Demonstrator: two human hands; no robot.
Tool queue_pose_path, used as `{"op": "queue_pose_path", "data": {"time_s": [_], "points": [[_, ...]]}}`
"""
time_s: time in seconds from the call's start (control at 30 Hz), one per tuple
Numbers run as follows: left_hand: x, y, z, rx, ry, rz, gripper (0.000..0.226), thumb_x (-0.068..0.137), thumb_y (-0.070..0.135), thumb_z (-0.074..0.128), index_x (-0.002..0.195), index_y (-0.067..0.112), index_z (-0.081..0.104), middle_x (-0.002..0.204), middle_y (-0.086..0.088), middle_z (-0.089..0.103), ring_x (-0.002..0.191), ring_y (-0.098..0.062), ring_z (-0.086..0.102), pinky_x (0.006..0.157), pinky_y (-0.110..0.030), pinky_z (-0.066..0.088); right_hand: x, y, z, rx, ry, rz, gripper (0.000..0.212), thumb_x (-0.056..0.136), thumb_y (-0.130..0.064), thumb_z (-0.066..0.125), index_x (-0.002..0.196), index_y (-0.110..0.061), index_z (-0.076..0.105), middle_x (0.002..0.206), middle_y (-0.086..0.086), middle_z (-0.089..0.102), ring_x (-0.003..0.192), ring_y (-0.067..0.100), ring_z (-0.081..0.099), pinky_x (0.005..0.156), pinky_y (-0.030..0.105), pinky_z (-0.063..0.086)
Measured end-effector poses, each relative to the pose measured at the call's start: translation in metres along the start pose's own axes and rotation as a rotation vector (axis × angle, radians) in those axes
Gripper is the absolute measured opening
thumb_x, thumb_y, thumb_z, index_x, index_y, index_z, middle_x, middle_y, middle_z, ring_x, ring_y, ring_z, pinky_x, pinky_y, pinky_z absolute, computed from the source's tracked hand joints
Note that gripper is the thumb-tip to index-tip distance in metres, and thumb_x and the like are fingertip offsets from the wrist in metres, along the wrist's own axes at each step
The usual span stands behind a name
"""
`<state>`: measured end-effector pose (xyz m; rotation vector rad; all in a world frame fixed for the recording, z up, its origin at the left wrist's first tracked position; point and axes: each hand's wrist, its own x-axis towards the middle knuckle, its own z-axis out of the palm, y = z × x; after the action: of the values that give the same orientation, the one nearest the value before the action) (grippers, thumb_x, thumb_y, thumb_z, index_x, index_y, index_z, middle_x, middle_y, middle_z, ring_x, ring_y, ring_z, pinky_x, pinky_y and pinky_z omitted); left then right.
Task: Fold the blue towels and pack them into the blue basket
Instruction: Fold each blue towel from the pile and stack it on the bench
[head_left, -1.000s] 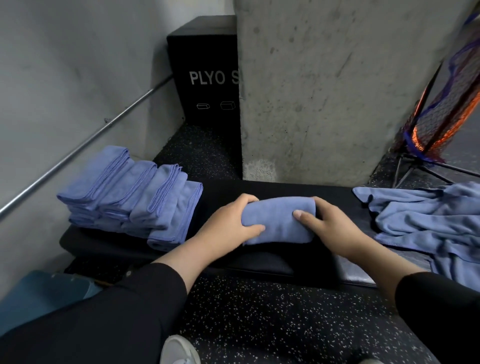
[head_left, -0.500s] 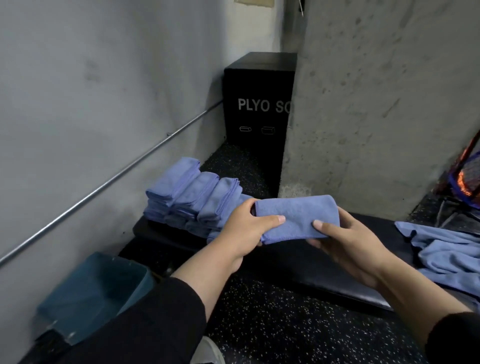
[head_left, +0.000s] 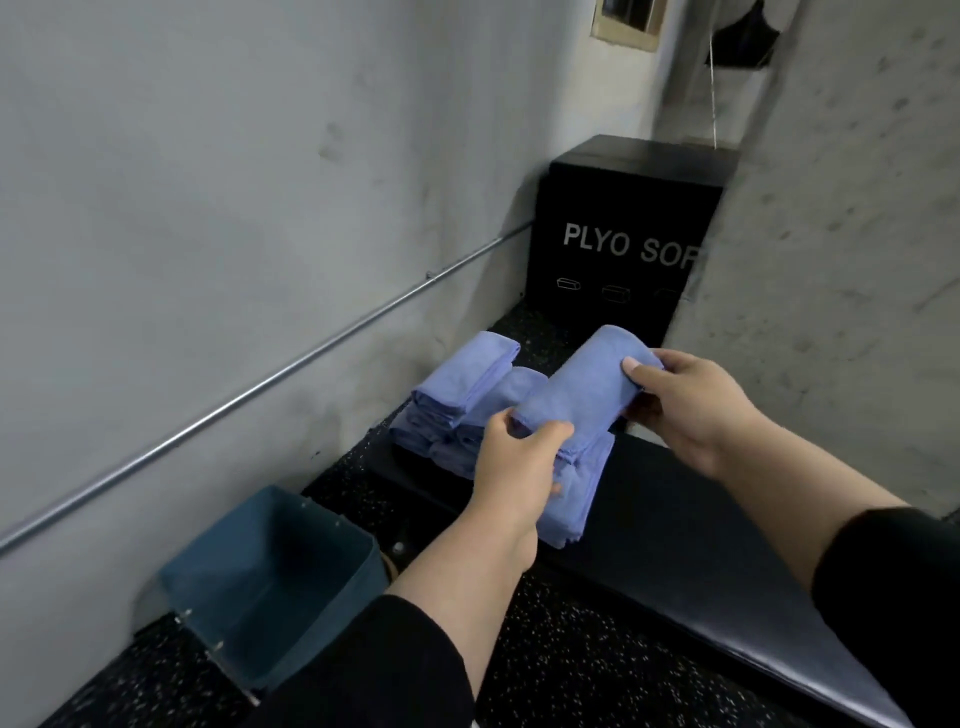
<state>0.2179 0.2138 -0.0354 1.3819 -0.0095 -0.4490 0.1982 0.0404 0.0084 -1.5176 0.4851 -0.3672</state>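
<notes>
A folded blue towel (head_left: 582, 387) is held in the air between both hands, just above the row of folded blue towels (head_left: 462, 384) on the left end of the black bench (head_left: 701, 519). My left hand (head_left: 511, 462) grips the towel's near end. My right hand (head_left: 685, 402) pinches its far end, thumb on top. The blue basket (head_left: 270, 582) stands on the floor at lower left, beside the bench end, with nothing visible inside.
A grey wall with a metal rail (head_left: 260, 389) runs along the left. A black plyo box (head_left: 623, 234) stands behind the bench against a concrete pillar (head_left: 831, 260). Speckled black rubber floor (head_left: 561, 649) lies in front of the bench.
Both hands lifted the folded towel off the bench and carried it left, over the row of folded towels. The view swung left; the unfolded towels on the right left the frame.
</notes>
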Motion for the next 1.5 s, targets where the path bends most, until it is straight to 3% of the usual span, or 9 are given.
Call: {"op": "queue_pose_path", "data": {"time_s": [0.17,0.43,0.5,0.6,0.7,0.87,1.07,1.33,1.5], "points": [[0.028,-0.012,-0.01,-0.31,0.145,-0.165,0.038,0.084,0.023,0.079,0.117,0.017,0.062,0.106,-0.007,0.072,0.094,-0.024,0.072,0.075,-0.035,0.06,0.047,0.01,0.045,-0.179,0.016,-0.001,0.016,0.099,-0.008,0.059,0.11,-0.001,0.066,0.105,0.021,0.069,0.089,0.027,0.066,0.082,0.041,0.057],[0.047,-0.019,-0.011,-0.338,0.244,-0.201,0.055,0.066,0.038,0.081,0.115,0.017,0.066,0.104,-0.005,0.074,0.092,-0.023,0.072,0.089,-0.045,0.058,0.088,0.028,0.065,-0.521,0.055,-0.036,0.018,0.098,-0.02,0.061,0.109,-0.008,0.07,0.083,0.008,0.066,0.067,0.018,0.058,0.058,0.029,0.047],[0.049,-0.02,-0.014,-0.256,0.305,-0.192,0.037,0.083,0.03,0.076,0.114,0.016,0.062,0.109,-0.007,0.07,0.093,-0.021,0.069,0.088,-0.041,0.058,0.093,0.034,0.064,-0.733,0.048,-0.069,0.021,0.097,-0.023,0.061,0.111,-0.01,0.069,0.084,0.008,0.067,0.075,0.022,0.062,0.069,0.032,0.052],[0.046,-0.012,-0.017,0.055,0.389,0.057,0.009,0.097,0.017,0.06,0.104,0.023,0.058,0.114,-0.008,0.063,0.083,-0.013,0.062,0.067,-0.009,0.047,0.095,0.045,0.06,-1.034,0.089,-0.1,0.033,0.093,-0.036,0.061,0.122,-0.022,0.062,0.109,0.007,0.066,0.101,0.03,0.062,0.091,0.043,0.052],[0.039,-0.004,-0.015,0.338,0.314,0.269,0.022,0.102,0.012,0.047,0.113,0.023,0.063,0.122,0.003,0.05,0.094,-0.013,0.059,0.064,-0.006,0.038,0.093,0.051,0.058,-1.054,0.098,-0.146,0.043,0.095,-0.042,0.056,0.133,-0.023,0.056,0.125,0.008,0.056,0.115,0.034,0.055,0.099,0.051,0.046],[0.031,0.001,-0.013,0.475,0.222,0.25,0.034,0.103,0.018,0.045,0.134,0.022,0.059,0.136,0.005,0.053,0.109,-0.009,0.053,0.085,-0.02,0.037,0.081,0.041,0.05,-0.936,0.117,-0.296,0.041,0.1,-0.039,0.051,0.135,-0.02,0.056,0.135,0.004,0.053,0.119,0.026,0.054,0.102,0.044,0.044],[0.014,0.014,0.005,0.488,0.237,0.37,0.013,0.103,0.026,0.05,0.108,0.028,0.062,0.11,0.012,0.055,0.096,-0.007,0.051,0.079,-0.02,0.035,0.038,0.027,0.02,-0.82,0.174,-0.419,0.032,0.102,-0.033,0.051,0.128,-0.017,0.061,0.124,-0.004,0.058,0.096,0.006,0.052,0.076,0.01,0.036],[-0.019,-0.012,0.085,0.472,-0.131,0.326,0.016,0.101,0.027,0.053,0.087,0.03,0.06,0.081,0.002,0.071,0.08,-0.023,0.067,0.085,-0.047,0.056,-0.073,0.064,-0.098,-0.838,0.191,-0.31,0.022,0.1,-0.039,0.054,0.113,-0.026,0.066,0.102,-0.01,0.065,0.093,0.006,0.06,0.083,0.024,0.047],[-0.053,-0.038,0.148,0.71,-0.407,0.377,0.016,0.101,0.031,0.053,0.088,0.031,0.062,0.082,0.005,0.07,0.079,-0.02,0.068,0.082,-0.046,0.056,-0.132,0.079,-0.199,-1.008,0.228,-0.174,0.023,0.099,-0.035,0.057,0.115,-0.022,0.067,0.105,-0.007,0.065,0.09,0.009,0.06,0.079,0.019,0.041]]}}
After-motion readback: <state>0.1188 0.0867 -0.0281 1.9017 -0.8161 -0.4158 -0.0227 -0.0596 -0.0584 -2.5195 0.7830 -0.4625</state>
